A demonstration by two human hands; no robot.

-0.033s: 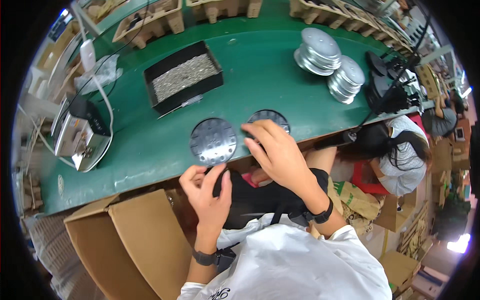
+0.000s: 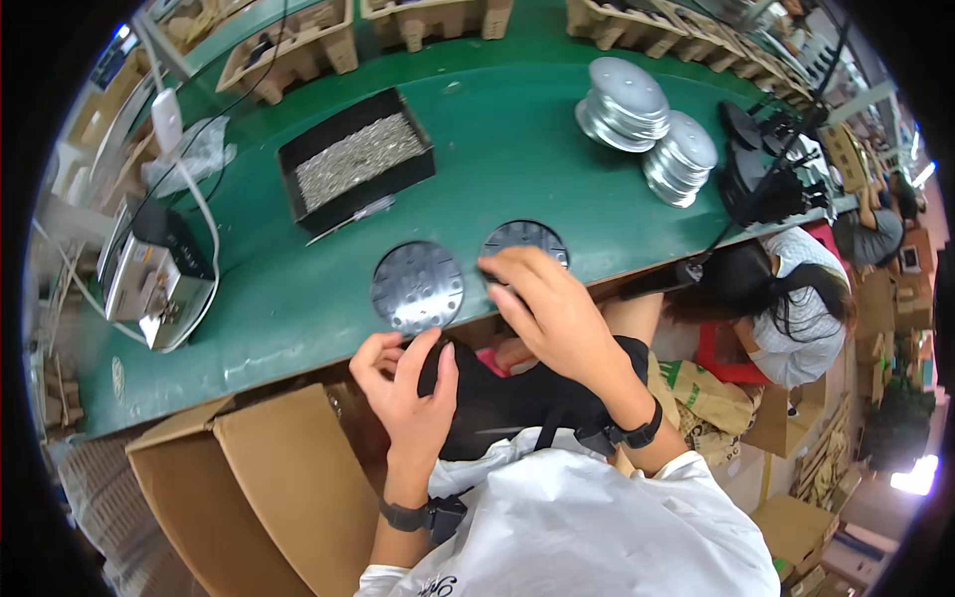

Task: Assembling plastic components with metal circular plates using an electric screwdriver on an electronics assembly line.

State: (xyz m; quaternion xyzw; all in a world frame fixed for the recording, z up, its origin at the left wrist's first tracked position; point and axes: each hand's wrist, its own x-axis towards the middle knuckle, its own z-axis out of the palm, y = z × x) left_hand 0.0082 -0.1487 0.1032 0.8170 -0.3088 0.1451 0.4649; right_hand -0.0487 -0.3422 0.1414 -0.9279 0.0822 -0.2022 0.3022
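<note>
Two round black discs with small holes lie side by side near the front edge of the green table. My left hand is at the near rim of the left black disc, fingers bent and spread apart; I cannot tell whether they touch it. Curled over the right black disc is my right hand, with fingertips and thumb at its left rim. That hand hides the disc's near part. Behind the discs sits a black tray of small metal pieces, and a thin screwdriver-like tool lies along its front.
Stacks of silver discs stand at the back right, beside black parts. A boxed device with a white cable is at left. Moulded trays line the back. An open carton is below the table; another person sits at right.
The whole view shifts slightly, with the table things a little further left. My hands stay in nearly the same pose at the two discs.
</note>
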